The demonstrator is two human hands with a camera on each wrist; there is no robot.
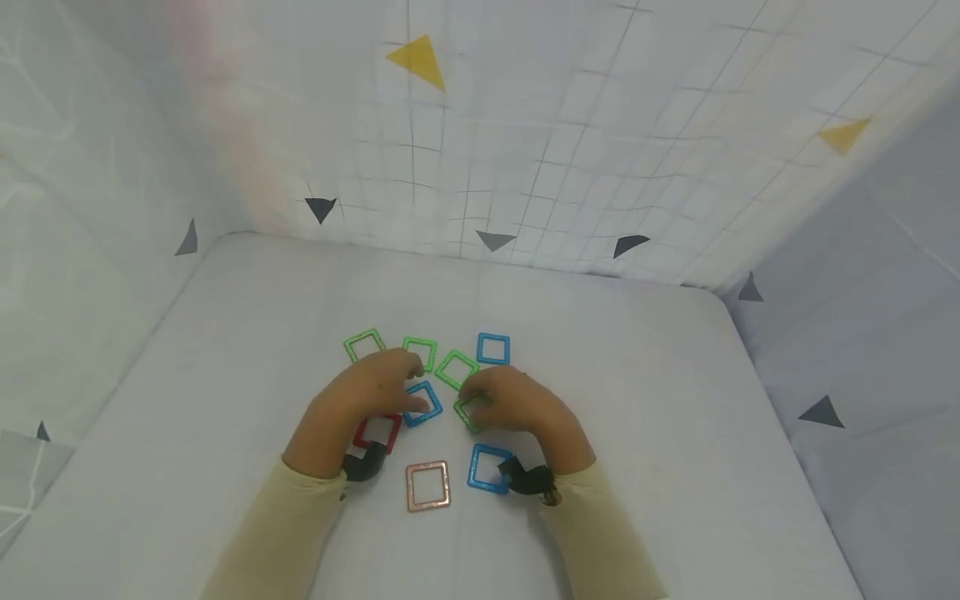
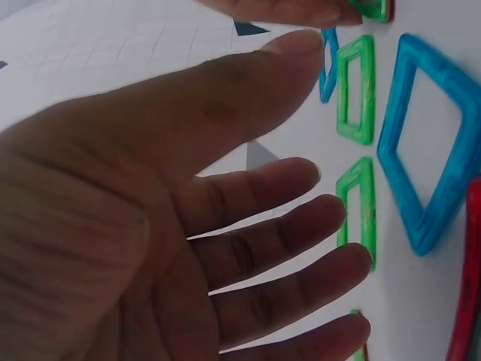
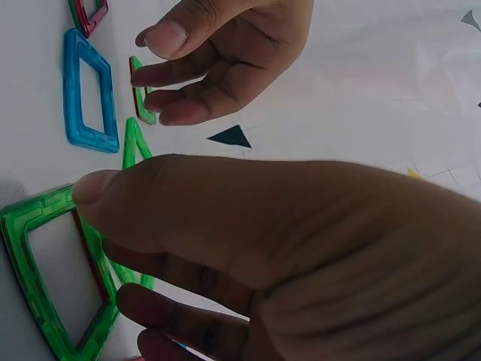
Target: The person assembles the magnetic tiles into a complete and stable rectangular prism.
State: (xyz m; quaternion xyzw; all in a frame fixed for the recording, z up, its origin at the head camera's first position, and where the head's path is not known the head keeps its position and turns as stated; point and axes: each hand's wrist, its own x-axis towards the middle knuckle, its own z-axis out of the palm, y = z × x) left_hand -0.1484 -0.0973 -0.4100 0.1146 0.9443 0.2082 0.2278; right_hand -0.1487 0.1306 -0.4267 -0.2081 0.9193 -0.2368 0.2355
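My right hand (image 1: 517,404) pinches a green square magnetic tile frame (image 3: 21,259) near one corner, thumb on top and fingers behind it. Red shows along that tile's inner edge in the right wrist view. To its left, my left hand (image 1: 375,387) hovers with relaxed, spread fingers and holds nothing. Below its fingertips lies a blue square tile (image 1: 437,402). A red square tile (image 1: 396,433) lies near the left wrist, partly hidden by a black wrist strap. Just beyond the hands are green square tiles (image 1: 432,354), one partly covered by the left hand.
A copper-coloured square tile (image 1: 428,506) lies nearest the body, with a blue tile (image 1: 474,467) right of it, partly behind the right wrist's black strap. Another blue tile (image 1: 493,362) lies beyond the right hand. White sheets with triangles surround the white table (image 1: 660,517).
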